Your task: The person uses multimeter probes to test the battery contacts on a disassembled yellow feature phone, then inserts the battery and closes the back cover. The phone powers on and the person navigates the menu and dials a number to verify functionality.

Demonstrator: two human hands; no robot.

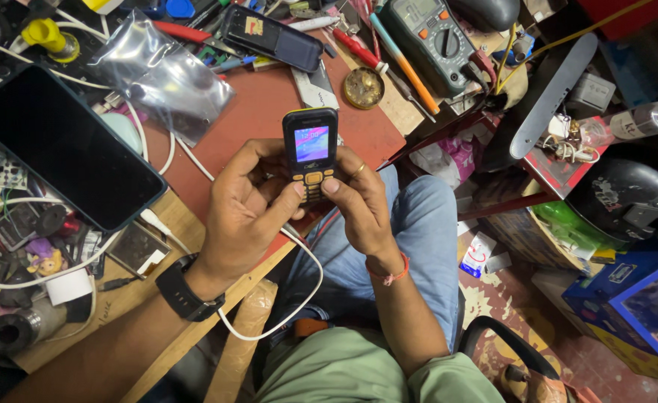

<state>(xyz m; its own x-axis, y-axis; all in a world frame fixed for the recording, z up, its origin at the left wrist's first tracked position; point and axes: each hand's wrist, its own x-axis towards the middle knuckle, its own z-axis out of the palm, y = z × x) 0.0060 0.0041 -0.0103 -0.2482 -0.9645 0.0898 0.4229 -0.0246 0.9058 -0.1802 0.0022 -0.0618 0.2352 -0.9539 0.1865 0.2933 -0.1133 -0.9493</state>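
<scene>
Lying left of the lit keypad phone is a clear plastic bag; both hands clasp the phone, thumbs seemingly on keys.

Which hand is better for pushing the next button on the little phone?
Probably either, but the left hand has a slight edge: its thumb lies right on the keypad of the small phone, whose screen is lit. The right hand mostly props up the phone's side and bottom.
</scene>
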